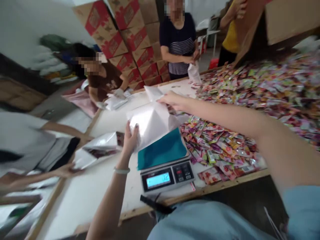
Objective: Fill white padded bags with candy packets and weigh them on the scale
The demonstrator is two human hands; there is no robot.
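A white plastic bag point(155, 121) is stretched between my two hands above a digital scale point(160, 150) with a teal weighing plate. My left hand point(130, 137) closes on the bag's lower left side, thumb in front. At the top right, my right hand point(172, 100) pinches the bag near its edge. What the bag contains is hidden. The scale's display is lit, with its digits blurred. Right of the scale lies a heap of small colourful packets point(217, 140), beneath my right forearm.
At the left, a person's hands hold another white bag point(100, 148) with packets inside. Two people across the table point(82, 196) handle white bags. Someone in yellow holds a large carton point(290, 23) over the packet pile. Stacked boxes point(130, 40) stand behind.
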